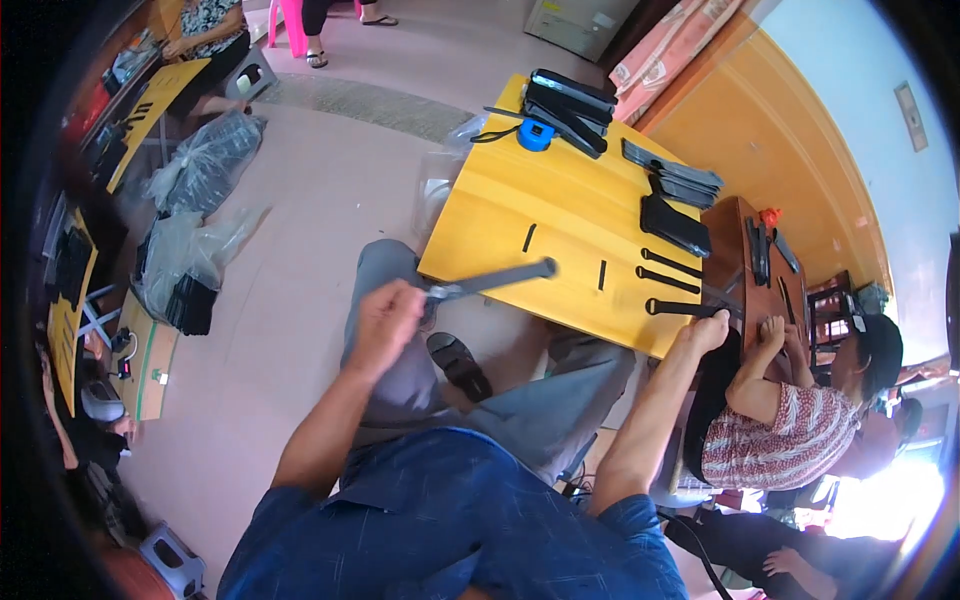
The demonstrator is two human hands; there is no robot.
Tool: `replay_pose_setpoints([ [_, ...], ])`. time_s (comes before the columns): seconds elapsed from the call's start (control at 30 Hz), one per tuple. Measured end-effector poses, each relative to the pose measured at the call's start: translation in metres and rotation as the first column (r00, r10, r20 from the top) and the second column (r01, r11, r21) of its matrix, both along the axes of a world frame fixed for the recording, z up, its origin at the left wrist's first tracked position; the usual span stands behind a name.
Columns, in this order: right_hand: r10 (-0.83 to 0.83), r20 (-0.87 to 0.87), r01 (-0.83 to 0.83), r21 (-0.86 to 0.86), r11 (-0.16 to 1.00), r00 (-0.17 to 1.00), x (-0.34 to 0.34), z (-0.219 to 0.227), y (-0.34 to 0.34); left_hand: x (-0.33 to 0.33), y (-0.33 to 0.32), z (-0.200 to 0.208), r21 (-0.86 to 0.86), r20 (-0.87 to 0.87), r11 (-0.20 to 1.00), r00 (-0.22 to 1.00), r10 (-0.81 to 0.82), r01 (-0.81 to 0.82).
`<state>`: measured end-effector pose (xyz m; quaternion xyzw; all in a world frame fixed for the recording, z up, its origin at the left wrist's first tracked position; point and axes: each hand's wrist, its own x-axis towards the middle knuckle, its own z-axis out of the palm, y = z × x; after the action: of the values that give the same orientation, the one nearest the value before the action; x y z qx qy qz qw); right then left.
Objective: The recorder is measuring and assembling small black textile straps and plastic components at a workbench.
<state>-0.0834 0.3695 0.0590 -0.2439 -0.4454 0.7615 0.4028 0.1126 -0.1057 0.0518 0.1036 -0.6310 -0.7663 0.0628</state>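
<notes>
My left hand (pixel 388 318) is closed on one end of a dark strap (pixel 500 278) with a rounded end. The strap sticks out to the right, over the near left edge of the yellow table (pixel 540 200). At the table's near right corner, my right hand (pixel 712 330) pinches the end of a black strap with a ring (pixel 672 307); its ring end points left over the tabletop. Just beyond it lie two similar straps with rings, an upper one (pixel 672 262) and a lower one (pixel 668 279). Two short black strips, one (pixel 529 238) and another (pixel 602 275), lie mid-table.
Stacked black pouches (pixel 570 105), a blue tape measure (pixel 536 134), flat dark strips (pixel 675 175) and a black pouch (pixel 672 224) occupy the table's far and right sides. A person (pixel 785 420) works at a brown table (pixel 735 225) on my right. Plastic bags (pixel 205 165) lie on the left floor.
</notes>
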Motion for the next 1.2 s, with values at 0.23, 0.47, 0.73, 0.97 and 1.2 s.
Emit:
replay_pose_setpoints([
  [0.23, -0.206, 0.295, 0.007, 0.558, 0.830, 0.933, 0.004, -0.081, 0.074, -0.013, -0.026, -0.011, 0.055, -0.001, 0.998, 0.999, -0.041, 0.041],
  [0.47, -0.554, 0.434, -0.213, 0.883, 0.419, 0.710, 0.045, -0.060, 0.047, -0.011, -0.022, -0.022, 0.044, 0.089, 0.996, 0.992, -0.086, 0.082],
  [0.73, -0.184, 0.435, -0.448, 0.894, -0.033, 0.882, 0.066, -0.051, -0.039, -0.029, -0.010, -0.019, 0.049, 0.119, 0.983, 0.976, -0.183, 0.178],
  [0.97, -0.256, 0.320, -0.340, 0.940, -0.039, 0.912, 0.062, -0.051, -0.021, -0.069, 0.014, -0.023, 0.066, 0.215, 0.957, 0.933, -0.290, 0.282],
  [1.2, 0.435, 0.425, -0.427, 0.899, -0.099, 0.794, 0.086, -0.016, -0.164, -0.096, 0.029, -0.036, -0.210, 0.326, 0.892, 0.889, -0.321, 0.400],
])
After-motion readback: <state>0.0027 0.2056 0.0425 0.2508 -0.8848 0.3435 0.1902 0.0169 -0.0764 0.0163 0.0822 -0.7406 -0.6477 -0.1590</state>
